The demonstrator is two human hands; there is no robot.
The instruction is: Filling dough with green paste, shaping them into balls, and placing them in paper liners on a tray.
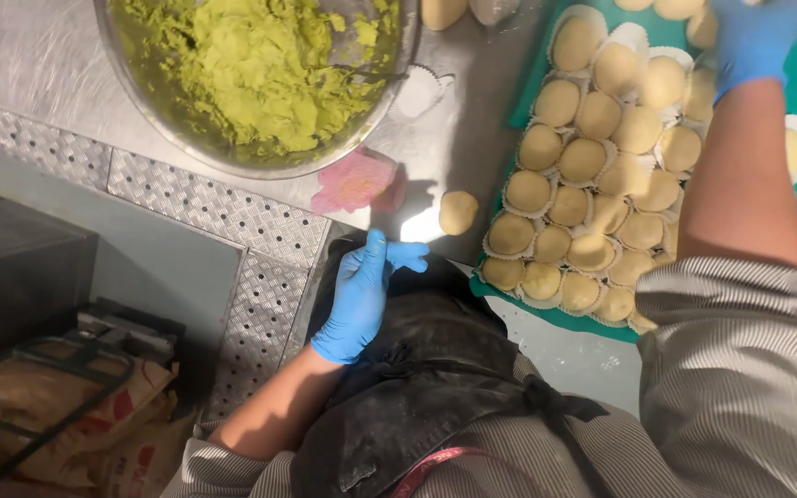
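Observation:
My left hand point(366, 290) wears a blue glove and rests at the table's near edge with fingers loosely apart, holding nothing. A single dough ball point(457, 211) lies on the steel table just beyond it. My right hand point(751, 39), also blue-gloved, reaches over the far end of a green tray point(529, 92); what its fingers hold is hidden. The tray carries several rows of pale dough balls point(583, 159) in white paper cups.
A large steel bowl point(186, 143) of green paste point(251, 65) stands at the top left. A pink paper cup point(354, 182) and a white one point(420, 89) lie on the table. Paper sacks point(66, 406) and a black frame sit on the floor at left.

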